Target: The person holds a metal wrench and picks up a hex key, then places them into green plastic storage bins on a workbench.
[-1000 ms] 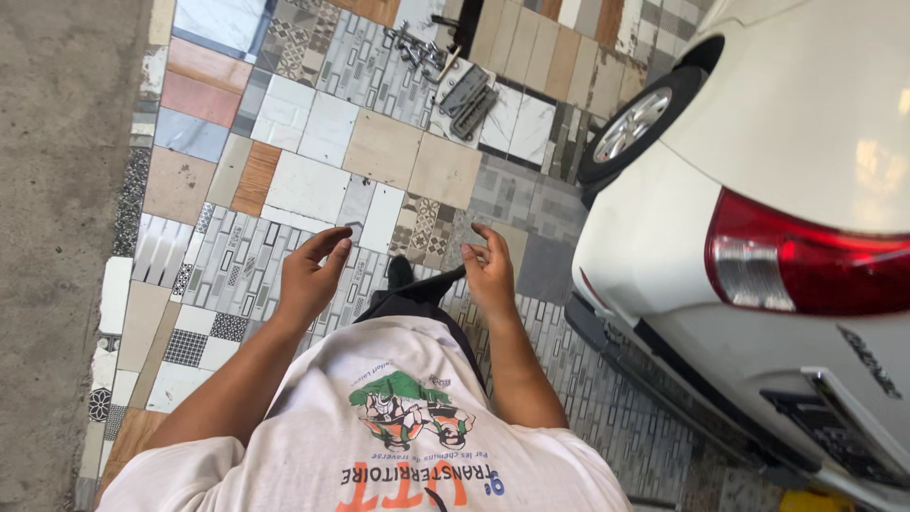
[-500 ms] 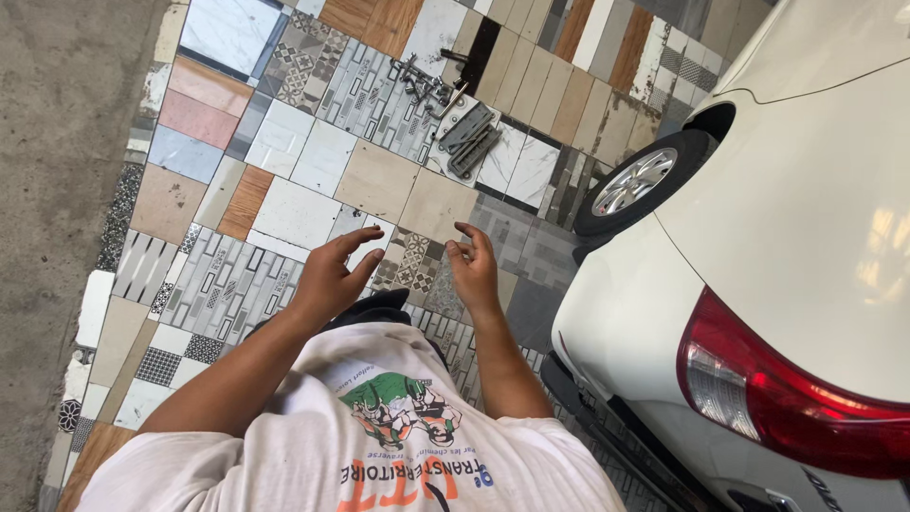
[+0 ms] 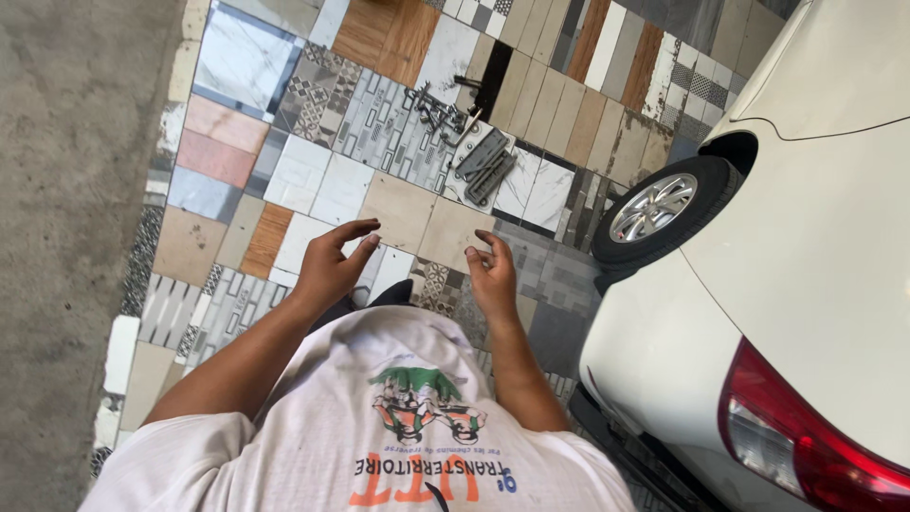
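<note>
Hands are what this head view centres on, both bare and raised in front of a white printed shirt (image 3: 398,417). Left hand (image 3: 332,264) is open, fingers loosely curled with the thumb spread, holding nothing. Right hand (image 3: 491,270) is open too, fingers slightly bent, palm turned inward, also holding nothing. The two hands are near each other but apart, hanging over a patchwork tiled floor (image 3: 313,180) of mixed plain, wood-look and patterned tiles. Farther ahead on that floor lie two flat grey metal parts (image 3: 485,166) side by side, and just beyond them a small heap of bolts and metal tools (image 3: 438,109); how many pieces are in the heap cannot be told. These lie well apart from both hands, with only bare tiles between. On the right stands one white car (image 3: 815,265), with one wheel (image 3: 664,204) showing a silver rim and one red tail light (image 3: 815,446) at the lower edge. A strip of rough grey concrete (image 3: 66,190) borders the tiles on the left.
</note>
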